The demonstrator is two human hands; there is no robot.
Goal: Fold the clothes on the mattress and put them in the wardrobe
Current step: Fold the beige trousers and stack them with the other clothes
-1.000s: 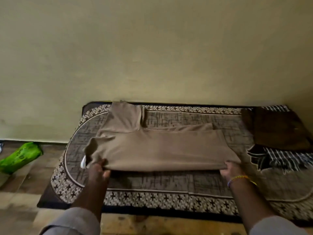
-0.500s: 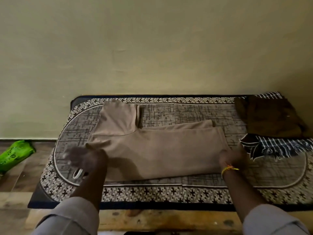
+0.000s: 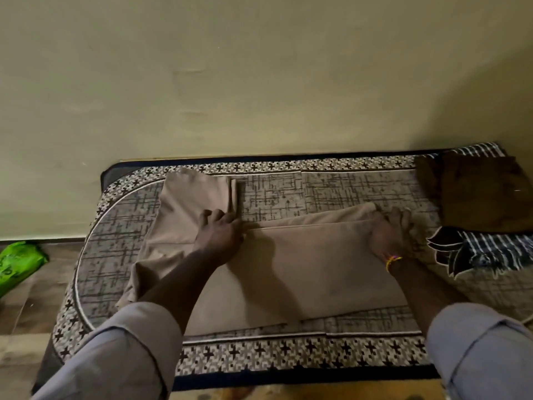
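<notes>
Here, one patterned mattress (image 3: pixel 271 189) is lying along the wall (image 3: pixel 230 82), its right end running out of frame.

Hidden or unclear: the wardrobe is not showing in this view. The green bag (image 3: pixel 17 262) on the floor (image 3: pixel 26 301) at left is being cut off by the frame edge. The brown garment (image 3: pixel 478 194) and the striped cloth (image 3: pixel 496 249) under it are lying in deep shade at the mattress's right end, so what kind of garments they are cannot be told. The forearms are covering part of the tan trousers (image 3: pixel 302 269).

Change since half a second ago: both hands are now sitting at the far edge of the trousers, having travelled from the near edge. The trousers are lying flatter, with the long leg section spread across the middle of the mattress.

Pose: the left hand (image 3: pixel 220 233) is resting palm down, fingers spread, where the upper section is bending away from the legs. The right hand (image 3: pixel 389 230), a yellow thread bracelet (image 3: pixel 392 259) at its wrist, is pressing on the far right corner of the legs, fingers curled over the fabric edge; whether it is pinching the cloth or only pressing cannot be told. Grey sleeves (image 3: pixel 121 356) are filling the lower corners. The two hands are staying well apart.
</notes>
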